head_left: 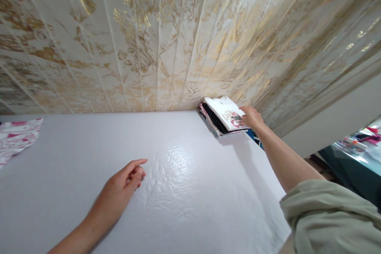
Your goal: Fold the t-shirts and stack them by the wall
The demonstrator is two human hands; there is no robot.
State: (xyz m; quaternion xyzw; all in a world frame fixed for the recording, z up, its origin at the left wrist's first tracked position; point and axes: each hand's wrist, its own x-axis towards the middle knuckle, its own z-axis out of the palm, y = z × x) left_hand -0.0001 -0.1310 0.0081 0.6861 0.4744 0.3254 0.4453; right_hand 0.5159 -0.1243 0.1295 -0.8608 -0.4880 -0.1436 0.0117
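A stack of folded clothes stands at the far right corner of the table, with a white folded garment (223, 110) bearing a printed figure on top. Under it show a black layer (214, 118) and pinkish, patterned layers. My right hand (251, 117) reaches across to the white garment's right edge; its fingers rest there, index stretched out, the others partly hidden. My left hand (128, 178) is over the middle of the table, holding nothing, its index finger extended and the other fingers loosely curled.
The table (178, 214) has a shiny white cover. At its left edge lies a pink-and-white patterned cloth (19, 139). A gold-patterned curtain (143, 47) hangs along the back. To the right, beyond a pale panel, a dark surface (351, 166) bears assorted small items.
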